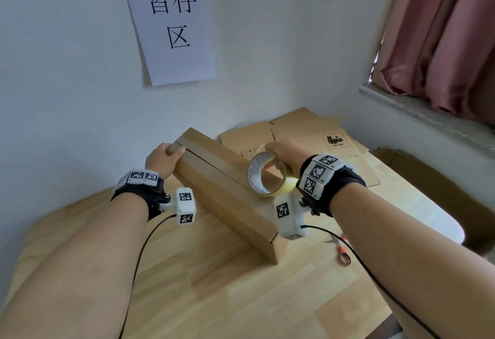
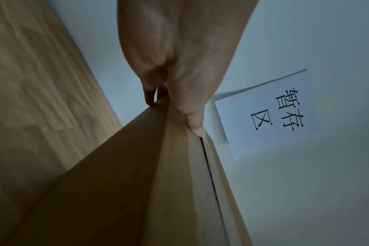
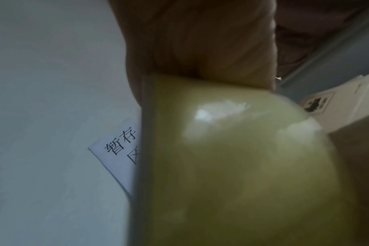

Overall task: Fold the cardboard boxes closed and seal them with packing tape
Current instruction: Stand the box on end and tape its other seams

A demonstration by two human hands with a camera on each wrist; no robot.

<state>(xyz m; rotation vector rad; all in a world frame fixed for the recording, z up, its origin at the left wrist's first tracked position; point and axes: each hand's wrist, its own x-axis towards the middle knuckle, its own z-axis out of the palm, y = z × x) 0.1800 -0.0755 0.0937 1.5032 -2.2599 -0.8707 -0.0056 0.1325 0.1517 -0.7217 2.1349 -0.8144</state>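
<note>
Long brown cardboard box (image 1: 227, 191): on the light wooden table (image 1: 214, 298), flaps folded shut, centre seam untaped. Left hand (image 1: 163, 159) grips its far end. Right hand (image 1: 284, 151) holds the yellowish packing-tape roll (image 1: 265, 174) over it. Sealing outstanding; flat brown cardboard sheets (image 1: 308, 135) unfolded behind.

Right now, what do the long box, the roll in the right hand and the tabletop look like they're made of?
Box: plain brown cardboard, matte, with folded flap seams.
Roll: glossy yellowish clear plastic tape, judging by the highlights, on a printed white core, probably card.
Tabletop: pale wood or wood-look laminate; grain and plank joints show, but which it is I cannot tell.
</note>
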